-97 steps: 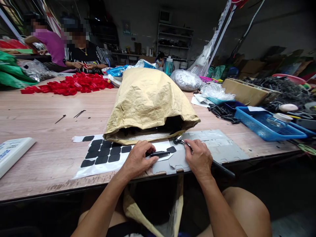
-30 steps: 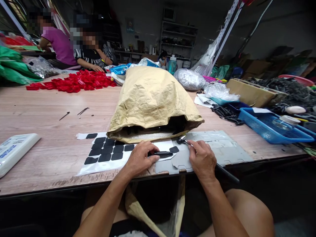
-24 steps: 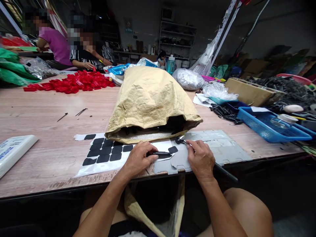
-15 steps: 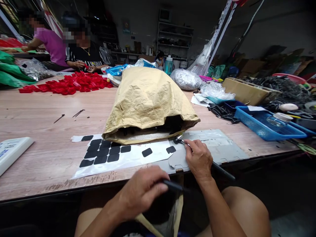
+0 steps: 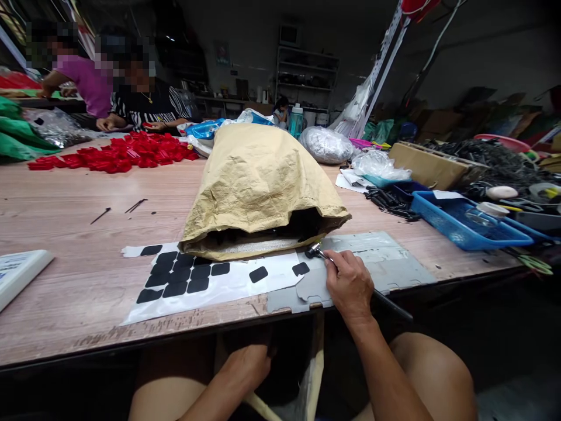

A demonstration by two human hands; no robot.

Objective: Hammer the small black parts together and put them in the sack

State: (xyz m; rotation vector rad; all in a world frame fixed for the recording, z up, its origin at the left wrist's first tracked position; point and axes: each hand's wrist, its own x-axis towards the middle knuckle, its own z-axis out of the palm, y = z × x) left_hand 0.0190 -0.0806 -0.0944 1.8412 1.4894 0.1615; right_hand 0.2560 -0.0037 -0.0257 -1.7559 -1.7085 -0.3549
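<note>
My right hand (image 5: 350, 285) is closed around a small hammer (image 5: 314, 251). Its metal-and-black head is at the mouth of the brown paper sack (image 5: 267, 175), and its black handle sticks out behind my wrist. Below the table edge, my left hand (image 5: 252, 363) reaches down into the dark between my knees, beside an open sack's pale rim (image 5: 314, 374). Its fingers are hidden. On the table, a white backing sheet (image 5: 236, 292) carries several black rounded pads (image 5: 176, 273). A grey board (image 5: 385, 257) lies under my right hand. Dark contents show inside the paper sack.
Red pieces (image 5: 118, 153) are heaped at the back left, where two people sit. A blue basket (image 5: 464, 225) stands right, beside black parts (image 5: 390, 202). A white box (image 5: 21, 275) lies at the left edge. Two thin black pieces (image 5: 135, 206) are on the tabletop.
My left hand has moved down below the table edge; the black stick-like piece it held is out of sight. My right hand keeps the hammer in nearly the same place.
</note>
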